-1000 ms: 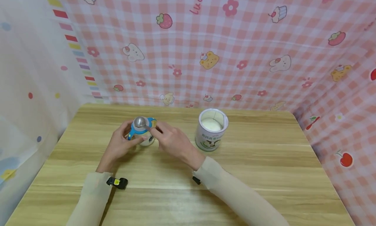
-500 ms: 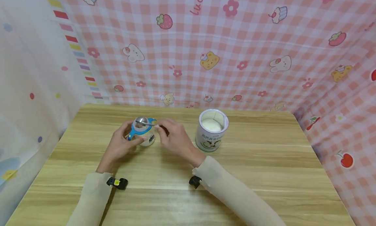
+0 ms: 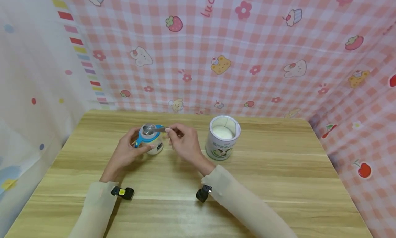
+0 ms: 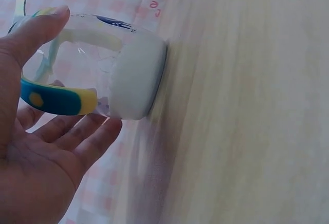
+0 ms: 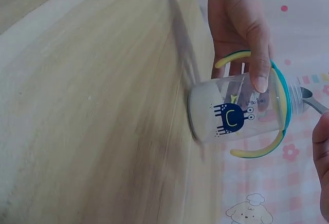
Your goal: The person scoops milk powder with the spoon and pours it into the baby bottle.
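Note:
A clear baby bottle [image 3: 158, 144] without a lid stands on the table, its blue-and-yellow twin-handled ring round the neck. In the right wrist view a dark blue cartoon creature [image 5: 232, 117] is printed on its side, and white contents show in the bottom. My left hand [image 3: 125, 148] grips the bottle from the left, thumb at the front and fingers behind. A metal measuring spoon [image 3: 149, 129] lies over the bottle mouth with its hollow facing up. Its handle is pinched between the thumb and fingers of my right hand [image 3: 185, 140].
An open milk powder can [image 3: 219, 149] with pale powder inside stands to the right of my right hand. The wooden table [image 3: 263, 183] ends at a pink checked curtain [image 3: 198, 59] behind. Black wrist cameras [image 3: 123, 192] hang from both sleeves.
The spoon bowl was turned with its rounded underside up; my right hand has rolled it over so the hollow now faces up. My left hand and the bottle have kept their place.

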A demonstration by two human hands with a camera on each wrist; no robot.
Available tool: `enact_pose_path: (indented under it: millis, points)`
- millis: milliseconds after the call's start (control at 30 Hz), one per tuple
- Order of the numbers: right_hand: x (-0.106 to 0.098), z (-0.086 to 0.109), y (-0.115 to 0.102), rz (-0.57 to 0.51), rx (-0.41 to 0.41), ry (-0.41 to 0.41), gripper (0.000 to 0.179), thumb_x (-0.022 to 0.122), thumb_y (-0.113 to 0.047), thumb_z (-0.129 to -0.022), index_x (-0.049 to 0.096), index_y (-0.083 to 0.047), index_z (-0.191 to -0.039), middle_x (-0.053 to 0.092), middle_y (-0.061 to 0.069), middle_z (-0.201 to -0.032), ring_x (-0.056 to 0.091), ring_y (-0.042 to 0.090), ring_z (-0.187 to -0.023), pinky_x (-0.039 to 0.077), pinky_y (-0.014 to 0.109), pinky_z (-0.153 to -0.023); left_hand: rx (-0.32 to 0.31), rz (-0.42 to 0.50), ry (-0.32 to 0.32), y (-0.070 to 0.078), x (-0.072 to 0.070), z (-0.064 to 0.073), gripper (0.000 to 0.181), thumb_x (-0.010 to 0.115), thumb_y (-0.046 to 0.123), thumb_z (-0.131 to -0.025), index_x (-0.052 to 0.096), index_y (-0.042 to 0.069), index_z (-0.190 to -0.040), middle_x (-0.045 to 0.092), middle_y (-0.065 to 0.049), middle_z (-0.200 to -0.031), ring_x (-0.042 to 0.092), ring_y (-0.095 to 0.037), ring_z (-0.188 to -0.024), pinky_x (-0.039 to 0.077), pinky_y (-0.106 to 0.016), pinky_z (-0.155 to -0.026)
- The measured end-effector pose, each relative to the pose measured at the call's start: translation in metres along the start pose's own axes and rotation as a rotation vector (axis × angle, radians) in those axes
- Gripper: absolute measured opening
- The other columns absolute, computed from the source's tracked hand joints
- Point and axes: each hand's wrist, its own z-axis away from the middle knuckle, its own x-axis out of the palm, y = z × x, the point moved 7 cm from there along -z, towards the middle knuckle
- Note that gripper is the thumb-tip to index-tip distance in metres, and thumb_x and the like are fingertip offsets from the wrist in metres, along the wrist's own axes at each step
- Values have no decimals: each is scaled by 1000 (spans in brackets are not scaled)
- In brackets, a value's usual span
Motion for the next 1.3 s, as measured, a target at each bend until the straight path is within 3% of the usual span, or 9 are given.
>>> enact_pose_path:
  millis: [233, 467, 767, 1100, 1300]
  points:
    - [-1, -1, 3, -94, 94, 32, 14, 67, -13, -100, 73, -1, -96, 71, 11, -79, 60, 10, -56, 56, 26, -46, 38, 84, 13, 6, -3, 0, 82, 85, 24, -87, 39, 14, -154, 47, -14, -155, 37, -35, -149, 31, -63, -124]
    - [-9, -3, -5, -104, 106, 77, 14, 68, -15, -100, 74, -3, -97, 72, 17, -80, 60, 8, -54, 58, 29, -47, 91, 81, 44, 21, -11, 1, 92, 85, 17, -86, 29, 18, -160, 38, -13, -160, 32, -33, -152, 32, -56, -126]
    - [-23, -3, -18, -138, 63, 100, 15, 69, -13, -99, 73, 1, -96, 70, 15, -77, 59, 10, -52, 55, 25, -45, 129, 54, 64, 37, -13, 0, 98, 86, 16, -84, 26, 21, -162, 35, -13, -164, 29, -34, -154, 30, -57, -126]
    - [-47, -2, -32, -147, -18, 122, 16, 68, -13, -100, 74, 1, -96, 70, 15, -76, 59, 12, -52, 55, 27, -45, 182, 29, 81, 59, -15, 2, 99, 88, 15, -82, 29, 29, -160, 36, -2, -164, 28, -25, -155, 28, -51, -129]
    - [-65, 0, -37, -160, -22, 146, 15, 68, -13, -100, 74, 0, -96, 70, 11, -76, 59, 11, -52, 55, 28, -44, 200, 35, 83, 73, -13, 1, 100, 89, 16, -81, 30, 33, -159, 36, 3, -164, 29, -21, -155, 28, -47, -129]
